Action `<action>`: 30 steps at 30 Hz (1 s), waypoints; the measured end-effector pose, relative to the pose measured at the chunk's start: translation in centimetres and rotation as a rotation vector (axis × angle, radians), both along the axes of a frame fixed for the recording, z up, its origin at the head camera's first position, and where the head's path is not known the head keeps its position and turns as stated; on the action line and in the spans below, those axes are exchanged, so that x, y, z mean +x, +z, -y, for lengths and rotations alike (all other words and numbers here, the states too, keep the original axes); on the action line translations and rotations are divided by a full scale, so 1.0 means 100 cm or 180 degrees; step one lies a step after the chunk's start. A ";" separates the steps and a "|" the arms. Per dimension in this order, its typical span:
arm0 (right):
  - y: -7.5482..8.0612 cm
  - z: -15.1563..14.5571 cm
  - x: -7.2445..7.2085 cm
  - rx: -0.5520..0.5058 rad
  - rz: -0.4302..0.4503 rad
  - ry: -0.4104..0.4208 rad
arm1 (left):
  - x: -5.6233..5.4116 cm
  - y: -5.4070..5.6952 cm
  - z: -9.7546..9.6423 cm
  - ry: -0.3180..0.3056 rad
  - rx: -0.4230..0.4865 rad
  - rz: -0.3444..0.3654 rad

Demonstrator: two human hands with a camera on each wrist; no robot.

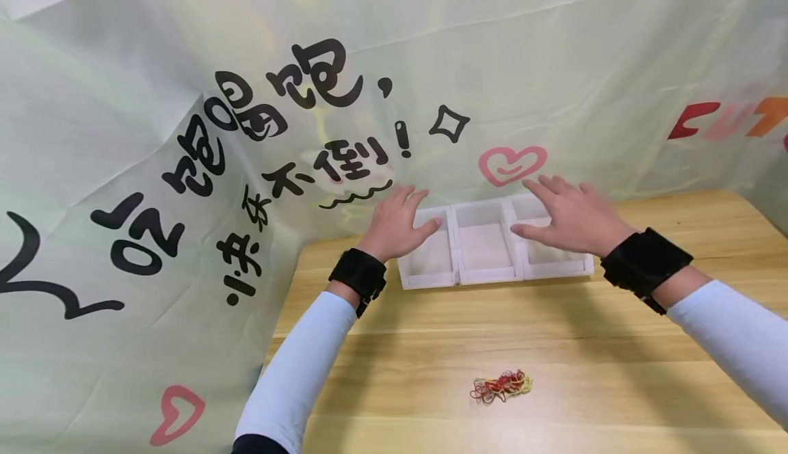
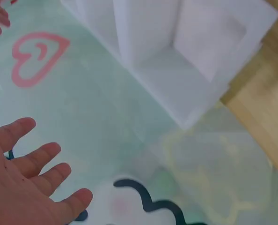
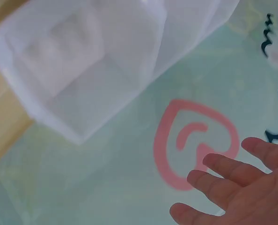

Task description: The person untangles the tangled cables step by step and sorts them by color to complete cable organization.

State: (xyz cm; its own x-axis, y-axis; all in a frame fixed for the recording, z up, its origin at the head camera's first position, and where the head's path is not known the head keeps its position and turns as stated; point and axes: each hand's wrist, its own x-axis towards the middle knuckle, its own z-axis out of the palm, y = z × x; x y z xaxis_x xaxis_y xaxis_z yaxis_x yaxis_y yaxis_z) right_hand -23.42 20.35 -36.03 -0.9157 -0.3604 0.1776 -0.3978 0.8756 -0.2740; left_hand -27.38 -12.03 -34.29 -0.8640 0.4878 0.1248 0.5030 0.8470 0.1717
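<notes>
A white box with three compartments stands at the back of the wooden table, against the printed cloth. Above its left compartment my left hand is held with fingers spread. My right hand is over the right compartment, its fingers extended too. Both wrist views show a gap between the fingers and the box, and neither hand holds anything. Nearer the front of the table lies a small tangle of red and yellow strings or bands; their exact kind is too small to tell.
A pale printed cloth with black lettering and pink hearts hangs behind and to the left of the table. The cloth comes right up to the box's back side. Black bands are strapped round both wrists.
</notes>
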 end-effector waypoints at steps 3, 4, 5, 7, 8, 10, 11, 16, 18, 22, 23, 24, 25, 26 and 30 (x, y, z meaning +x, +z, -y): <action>-0.006 0.007 0.008 0.0011 -0.0101 0.0096 | 0.009 -0.007 -0.002 -0.0136 -0.0014 0.0026; -0.007 0.010 0.011 -0.0010 -0.0118 0.0119 | 0.012 -0.009 -0.004 -0.0189 -0.0016 0.0020; -0.009 0.012 0.013 -0.0025 -0.0147 0.0138 | 0.014 -0.011 -0.005 -0.0241 -0.0019 0.0008; -0.011 0.016 0.018 -0.0063 -0.0214 0.0175 | 0.020 -0.015 -0.007 -0.0331 -0.0003 -0.0008; -0.011 0.018 0.020 -0.0090 -0.0242 0.0201 | 0.022 -0.016 -0.008 -0.0376 0.0006 -0.0018; -0.013 0.020 0.024 -0.0162 -0.0310 0.0299 | 0.027 -0.020 -0.011 -0.0442 0.0022 -0.0033; -0.013 0.021 0.026 -0.0206 -0.0333 0.0358 | 0.030 -0.021 -0.012 -0.0469 0.0031 -0.0034; -0.018 0.022 0.037 -0.0394 -0.0338 0.0585 | 0.041 -0.027 -0.018 -0.0664 0.0061 0.0040; -0.021 0.023 0.041 -0.0447 -0.0331 0.0611 | 0.044 -0.030 -0.019 -0.0723 0.0037 0.0051; -0.027 0.026 0.045 -0.0542 -0.0307 0.0668 | 0.050 -0.038 -0.018 -0.0792 -0.0011 0.0031; -0.028 0.026 0.046 -0.0561 -0.0271 0.0674 | 0.052 -0.040 -0.018 -0.0810 -0.0014 0.0031; -0.029 0.027 0.048 -0.0584 -0.0218 0.0683 | 0.054 -0.043 -0.017 -0.0834 -0.0010 0.0038; -0.031 0.026 0.050 -0.0619 -0.0158 0.0674 | 0.056 -0.045 -0.018 -0.0869 -0.0007 0.0051; -0.033 0.026 0.051 -0.0652 -0.0095 0.0665 | 0.058 -0.048 -0.019 -0.0899 0.0002 0.0069; -0.040 0.024 0.058 -0.0804 0.0096 0.0678 | 0.069 -0.061 -0.021 -0.0965 0.0032 0.0193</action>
State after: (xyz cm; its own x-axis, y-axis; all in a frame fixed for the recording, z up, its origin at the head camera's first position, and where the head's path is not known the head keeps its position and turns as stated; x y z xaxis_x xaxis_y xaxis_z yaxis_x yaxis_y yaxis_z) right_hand -17.65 17.93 -40.08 -0.8308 -0.4924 0.2596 -0.5530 0.6766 -0.4863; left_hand -20.52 -9.90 -40.38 -0.6853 0.7234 0.0837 0.7211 0.6581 0.2168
